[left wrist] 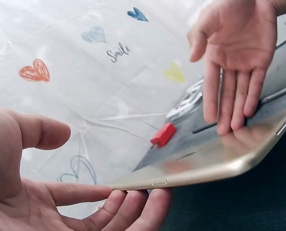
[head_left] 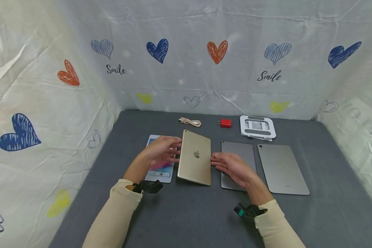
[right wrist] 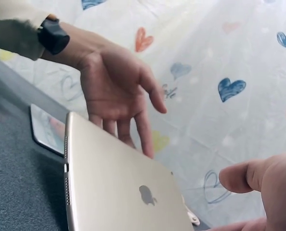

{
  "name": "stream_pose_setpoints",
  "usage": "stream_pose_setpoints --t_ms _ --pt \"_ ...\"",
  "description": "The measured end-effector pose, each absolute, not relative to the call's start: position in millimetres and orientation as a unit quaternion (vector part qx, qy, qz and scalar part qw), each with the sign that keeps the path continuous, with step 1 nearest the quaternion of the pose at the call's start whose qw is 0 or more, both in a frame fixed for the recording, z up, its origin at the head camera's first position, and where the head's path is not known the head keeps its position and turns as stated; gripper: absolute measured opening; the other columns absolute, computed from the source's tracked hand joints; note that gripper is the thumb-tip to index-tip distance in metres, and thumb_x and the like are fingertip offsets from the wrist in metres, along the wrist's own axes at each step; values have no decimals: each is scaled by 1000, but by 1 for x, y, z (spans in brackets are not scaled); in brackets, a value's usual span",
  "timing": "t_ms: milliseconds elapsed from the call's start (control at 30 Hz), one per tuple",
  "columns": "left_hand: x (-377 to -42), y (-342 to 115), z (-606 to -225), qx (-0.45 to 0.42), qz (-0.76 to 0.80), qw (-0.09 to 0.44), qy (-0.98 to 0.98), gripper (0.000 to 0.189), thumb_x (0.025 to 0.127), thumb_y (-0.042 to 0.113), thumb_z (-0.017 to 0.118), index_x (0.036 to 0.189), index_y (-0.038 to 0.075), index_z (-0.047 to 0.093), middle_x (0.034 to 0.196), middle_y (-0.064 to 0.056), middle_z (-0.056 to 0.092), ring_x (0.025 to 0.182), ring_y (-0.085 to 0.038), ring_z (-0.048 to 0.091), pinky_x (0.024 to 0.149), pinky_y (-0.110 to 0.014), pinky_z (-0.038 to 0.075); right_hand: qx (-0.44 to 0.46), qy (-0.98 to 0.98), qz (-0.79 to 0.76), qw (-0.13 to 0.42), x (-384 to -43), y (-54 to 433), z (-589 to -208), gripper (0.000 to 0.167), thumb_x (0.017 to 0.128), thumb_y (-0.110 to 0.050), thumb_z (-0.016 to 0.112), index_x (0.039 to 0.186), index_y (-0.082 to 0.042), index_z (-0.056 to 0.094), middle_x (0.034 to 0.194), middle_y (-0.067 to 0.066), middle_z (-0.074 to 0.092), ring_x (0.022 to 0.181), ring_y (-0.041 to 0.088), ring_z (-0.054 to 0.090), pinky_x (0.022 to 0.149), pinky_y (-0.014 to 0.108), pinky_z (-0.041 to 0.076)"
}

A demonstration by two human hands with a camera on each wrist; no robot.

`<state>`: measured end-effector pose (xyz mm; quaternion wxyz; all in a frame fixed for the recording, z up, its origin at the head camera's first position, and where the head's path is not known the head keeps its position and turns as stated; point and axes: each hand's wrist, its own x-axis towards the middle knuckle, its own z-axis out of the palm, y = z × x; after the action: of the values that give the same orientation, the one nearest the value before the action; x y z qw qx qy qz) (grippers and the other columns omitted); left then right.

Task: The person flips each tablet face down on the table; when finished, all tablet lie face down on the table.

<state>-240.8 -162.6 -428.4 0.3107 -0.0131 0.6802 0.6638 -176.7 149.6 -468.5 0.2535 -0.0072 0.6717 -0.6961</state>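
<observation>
A gold tablet (head_left: 193, 168) stands tilted up on edge on the dark cloth, its apple-marked back toward the head camera. My left hand (head_left: 161, 150) is at its left edge; in the left wrist view the extended fingers (left wrist: 128, 209) touch the tablet's rim, the thumb apart from it. At the opposite edge is my right hand (head_left: 234, 165), fingers straight and fingertips right by the rim, above a dark grey tablet (head_left: 238, 147). Partly hidden behind my left hand lies a white-framed tablet (head_left: 164, 177) with its screen lit.
To the right a silver tablet (head_left: 283, 168) lies face down. Along the back are a coiled cable (head_left: 190, 122), a red charger plug (head_left: 225, 123) and a folded white stand (head_left: 258, 126). Heart-printed white sheeting (head_left: 186, 75) encloses the table on the back and sides.
</observation>
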Motion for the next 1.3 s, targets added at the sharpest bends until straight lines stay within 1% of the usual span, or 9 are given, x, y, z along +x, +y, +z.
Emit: stream_pose_setpoints --t_ms 167,300,500,667,800,933,1100,1200,1300 --pt "-240 -160 -438 -38 667 325 669 43 113 32 59 143 1 63 138 -14 60 115 -28 64 98 -48 68 -11 687 -682 250 -174 151 -466 64 118 -28 47 165 13 31 171 32 38 160 46 41 137 53 31" --pt "-241 -154 -444 -45 660 327 674 43 113 31 60 143 0 63 140 -16 57 117 -30 65 97 -50 68 -9 698 -673 245 -170 151 -464 65 117 -27 48 164 14 31 171 33 38 159 46 41 136 53 31" --pt "-242 -145 -447 -46 643 331 689 50 112 31 61 151 1 54 145 -18 51 126 -35 62 96 -52 68 1 708 -663 241 -167 154 -461 64 117 -27 49 163 15 34 170 33 40 158 44 43 135 51 35" --pt "-243 -141 -452 -46 632 331 699 53 112 31 62 154 0 52 146 -19 51 128 -36 62 97 -52 67 4 716 -656 239 -165 156 -461 63 117 -27 49 162 15 37 169 31 42 157 43 46 134 49 37" --pt "-241 -140 -455 -35 618 325 715 55 112 32 62 154 -2 52 149 -21 51 133 -40 62 96 -52 68 6 719 -653 238 -165 156 -461 61 117 -26 50 161 15 39 170 30 42 157 42 46 134 50 36" --pt "-237 -137 -454 -23 591 313 743 58 112 33 61 155 -4 52 155 -24 51 140 -44 60 94 -50 69 10 719 -654 236 -165 156 -459 60 116 -25 51 161 14 40 170 29 42 157 42 46 135 51 35" --pt "-229 -133 -446 -12 556 295 777 58 113 35 61 154 -6 55 162 -24 50 142 -45 59 92 -47 69 4 720 -652 238 -164 156 -456 63 116 -28 51 162 14 38 170 29 43 157 42 46 135 52 34" --pt "-226 -135 -443 -3 553 283 783 58 113 34 60 156 -4 54 164 -23 50 143 -44 58 94 -46 69 -8 720 -652 238 -165 158 -454 65 117 -29 51 163 14 36 170 30 42 158 43 45 135 53 34" --pt "-225 -143 -440 4 570 277 773 60 114 33 59 161 -2 49 166 -21 48 146 -43 56 100 -47 67 -13 718 -655 235 -165 159 -452 64 117 -30 51 164 12 37 170 29 43 158 42 45 135 53 34"
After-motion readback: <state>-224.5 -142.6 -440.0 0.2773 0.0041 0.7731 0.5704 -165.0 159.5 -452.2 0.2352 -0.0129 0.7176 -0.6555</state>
